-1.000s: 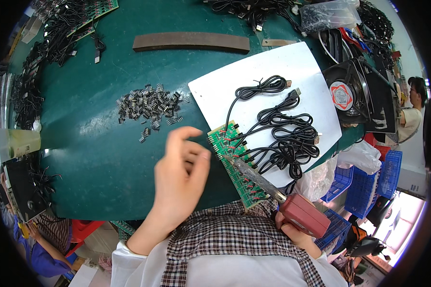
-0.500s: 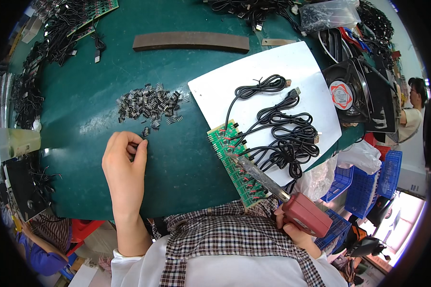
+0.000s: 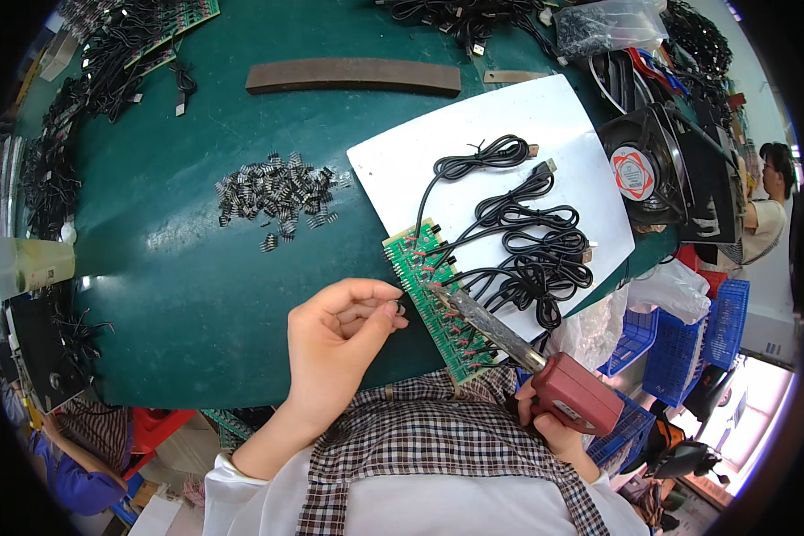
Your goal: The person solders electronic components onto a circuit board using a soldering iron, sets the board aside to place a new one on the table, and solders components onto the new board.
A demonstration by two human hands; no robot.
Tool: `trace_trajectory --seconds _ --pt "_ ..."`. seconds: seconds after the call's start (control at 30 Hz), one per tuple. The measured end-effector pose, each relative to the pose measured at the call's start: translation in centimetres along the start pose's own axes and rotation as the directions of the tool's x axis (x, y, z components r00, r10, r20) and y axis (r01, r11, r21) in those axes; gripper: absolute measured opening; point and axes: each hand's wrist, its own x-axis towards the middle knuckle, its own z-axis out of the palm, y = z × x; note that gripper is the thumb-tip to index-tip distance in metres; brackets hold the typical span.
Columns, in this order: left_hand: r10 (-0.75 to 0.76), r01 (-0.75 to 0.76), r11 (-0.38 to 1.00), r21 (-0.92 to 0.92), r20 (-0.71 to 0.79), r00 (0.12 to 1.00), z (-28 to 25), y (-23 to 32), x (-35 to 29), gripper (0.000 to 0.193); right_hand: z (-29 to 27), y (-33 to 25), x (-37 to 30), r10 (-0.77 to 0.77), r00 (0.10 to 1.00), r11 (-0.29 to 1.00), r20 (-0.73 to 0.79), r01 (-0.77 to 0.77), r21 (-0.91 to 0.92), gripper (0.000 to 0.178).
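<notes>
My left hand (image 3: 338,335) is beside the left edge of a green circuit board panel (image 3: 424,308), thumb and forefinger pinching a small black pin connector (image 3: 400,306), mostly hidden by the fingertips. In my right hand (image 3: 549,427) is a soldering iron (image 3: 573,393) with a dark red handle, its tip over the middle of the panel. Several coiled black USB cables (image 3: 540,230) are joined to the panel by short wires. They lie on a white sheet (image 3: 384,161). Left of the sheet is a heap of small black metal-pinned connectors (image 3: 272,192).
A brown bar (image 3: 353,78) lies across the back of the green table (image 3: 170,295). A fan (image 3: 639,174) stands at the right, below a clear bag (image 3: 609,27). More cables (image 3: 107,76) pile up at the far left. Blue baskets (image 3: 674,357) and another person (image 3: 768,205) are further right.
My left hand has moved right from the connector heap to the panel's edge, a connector in its fingers. The soldering iron stays almost in place over the panel.
</notes>
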Motion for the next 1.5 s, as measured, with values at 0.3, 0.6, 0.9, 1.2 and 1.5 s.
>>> trace_trajectory --seconds 0.3,0.6,0.9,1.2,1.5 --pt "0.496 -0.376 0.31 0.873 0.188 0.847 -2.0 1.5 1.6 0.009 -0.2 0.1 0.3 -0.062 0.996 0.99 0.059 0.054 0.128 0.057" --pt "0.493 -0.341 0.347 0.874 0.14 0.859 -2.9 0.3 1.8 0.013 0.5 0.1 0.3 -0.088 0.996 0.983 0.004 0.086 0.161 0.062" --pt "0.378 -0.377 0.653 0.657 0.148 0.914 -2.8 0.9 1.7 0.009 0.2 0.6 0.1 -0.118 0.991 0.989 0.065 0.112 0.099 0.058" --pt "-0.016 0.01 0.997 0.081 0.077 0.997 -0.1 -0.4 -0.5 0.013 0.4 0.3 0.0 -0.117 0.993 0.986 0.013 0.115 0.122 0.059" --pt "0.105 -0.105 0.994 -0.015 0.015 0.994 1.4 -1.5 0.3 0.015 0.5 0.2 0.1 -0.079 0.995 0.979 0.068 0.065 0.195 0.062"
